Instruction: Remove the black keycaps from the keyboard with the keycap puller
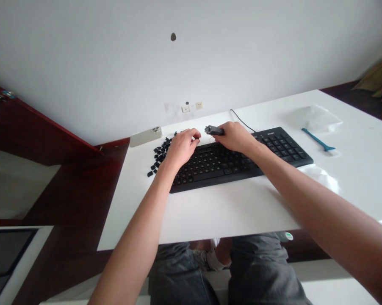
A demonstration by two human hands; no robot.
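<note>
A black keyboard (210, 173) lies on the white table, many of its keycaps off on the left and middle part. My left hand (183, 146) is above its left end, thumb and forefinger pinched on a small dark piece that looks like a keycap (196, 137). Loose black keycaps (159, 154) are scattered beside and behind that hand. My right hand (233, 135) is closed around a dark grey tool (214, 130), seemingly a keycap puller, its notched end pointing left. That hand is over the keyboard's back edge, and a faint thin loop shows under the tool.
Behind the keycaps lies a phone (146, 136). To the right are a blue-handled brush (318, 140), a clear plastic bag (324, 118) and crumpled white material (321, 178). The keyboard cable (243, 120) runs toward the wall with sockets (192, 106).
</note>
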